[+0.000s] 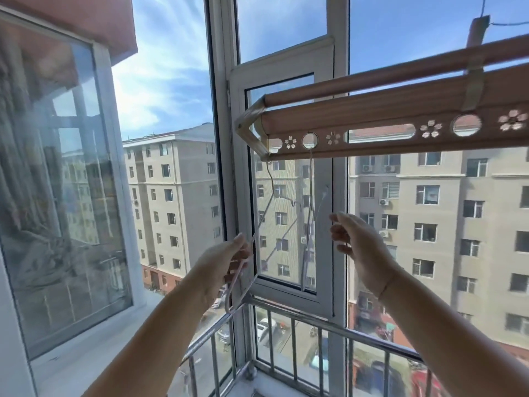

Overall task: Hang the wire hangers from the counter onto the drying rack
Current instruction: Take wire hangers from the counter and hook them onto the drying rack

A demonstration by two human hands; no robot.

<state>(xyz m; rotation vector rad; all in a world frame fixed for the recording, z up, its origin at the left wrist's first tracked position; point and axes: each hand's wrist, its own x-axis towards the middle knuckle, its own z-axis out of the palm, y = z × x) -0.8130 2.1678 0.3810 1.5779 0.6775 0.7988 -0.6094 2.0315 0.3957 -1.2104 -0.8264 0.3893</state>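
Wire hangers (311,181) of thin, pale, smooth wire hang below the pointed end of the drying rack (372,116), in front of a white-framed window (325,299). The rack is a rose-tan metal piece. It has two long rounded bars with fine ribbing that meet in an angular end cap, and a flat lower strip pierced with round holes, a long slot and small flower cut-outs. The left hanger (263,213) rises to a curved hook right at the underside of the rack's tip; whether it has caught there I cannot tell. Its sloping shoulder runs down into the left hand (226,262), whose fingers are curled round the wire, and a rounded corner loops out beneath the palm. The middle hanger (311,173) drops straight from the first round hole in the strip and is seen nearly edge-on as a narrow line. The right hand (357,245) is raised with its fingers loosely spread and gripping nothing. Its fingertips (337,219) are just beside another fine wire strand (320,204) with a small curled end; I cannot tell whether they touch. A thin band (386,285) circles the right wrist. Below, a railing (286,308) of round grey metal bars runs along the window, with pale apartment blocks (171,181) beyond the glass.
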